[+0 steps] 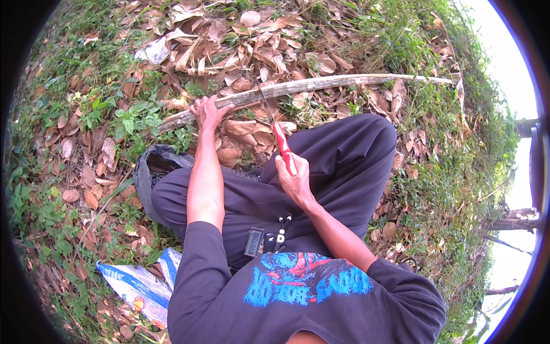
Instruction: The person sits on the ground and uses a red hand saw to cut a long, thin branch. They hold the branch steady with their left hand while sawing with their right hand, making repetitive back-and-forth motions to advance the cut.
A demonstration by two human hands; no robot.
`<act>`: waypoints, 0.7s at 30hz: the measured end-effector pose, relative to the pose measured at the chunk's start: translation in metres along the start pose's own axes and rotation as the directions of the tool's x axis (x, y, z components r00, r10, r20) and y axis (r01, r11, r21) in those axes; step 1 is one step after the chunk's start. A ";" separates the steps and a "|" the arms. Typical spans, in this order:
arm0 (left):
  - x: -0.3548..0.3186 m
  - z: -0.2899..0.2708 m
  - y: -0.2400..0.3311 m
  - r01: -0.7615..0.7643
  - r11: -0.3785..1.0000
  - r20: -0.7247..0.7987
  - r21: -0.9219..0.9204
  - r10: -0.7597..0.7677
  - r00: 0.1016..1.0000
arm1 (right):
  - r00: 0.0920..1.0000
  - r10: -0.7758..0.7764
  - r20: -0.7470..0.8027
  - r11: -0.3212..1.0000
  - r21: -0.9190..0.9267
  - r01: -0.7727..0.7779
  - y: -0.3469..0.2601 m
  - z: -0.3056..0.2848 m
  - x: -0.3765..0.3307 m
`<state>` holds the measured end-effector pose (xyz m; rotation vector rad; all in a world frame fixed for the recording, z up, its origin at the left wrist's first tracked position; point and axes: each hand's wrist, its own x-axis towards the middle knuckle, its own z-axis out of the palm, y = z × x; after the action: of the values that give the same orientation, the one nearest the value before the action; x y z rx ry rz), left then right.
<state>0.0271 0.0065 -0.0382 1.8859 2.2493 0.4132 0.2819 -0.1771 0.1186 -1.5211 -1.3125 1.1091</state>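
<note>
A long grey dry branch (321, 85) lies across the leaf-covered ground in front of my crossed legs. My left hand (207, 112) presses down on it near its left part. My right hand (293, 179) grips a red-handled saw (282, 146); its thin blade (265, 103) reaches up to the branch just right of my left hand, touching it. My forearms come in from below, over dark trousers.
Dry brown leaves and green weeds cover the ground. A black bag (152, 166) lies by my left knee, a blue-and-white sack (137, 286) at lower left, a white scrap (152, 53) at upper left. Tree trunks (518, 218) stand at the right edge.
</note>
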 end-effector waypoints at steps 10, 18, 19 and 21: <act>0.000 0.001 0.003 -0.008 1.000 0.017 0.011 0.008 1.000 | 0.998 -0.021 -0.053 0.999 0.032 0.023 0.022 0.015 0.037; 0.004 -0.006 0.002 0.006 0.999 0.015 0.048 -0.007 1.000 | 0.999 0.036 0.012 0.997 0.065 -0.037 -0.012 0.006 -0.012; 0.001 0.000 0.004 0.006 1.000 0.010 0.024 -0.006 1.000 | 1.000 0.030 -0.007 0.998 0.048 -0.029 -0.008 0.000 -0.009; 0.001 0.002 -0.001 -0.002 1.000 -0.009 0.012 0.002 1.000 | 0.999 -0.030 -0.013 0.999 0.011 0.030 0.011 0.004 0.016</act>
<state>0.0268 0.0079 -0.0398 1.8955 2.2609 0.4099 0.2823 -0.1621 0.1059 -1.4940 -1.3142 1.0838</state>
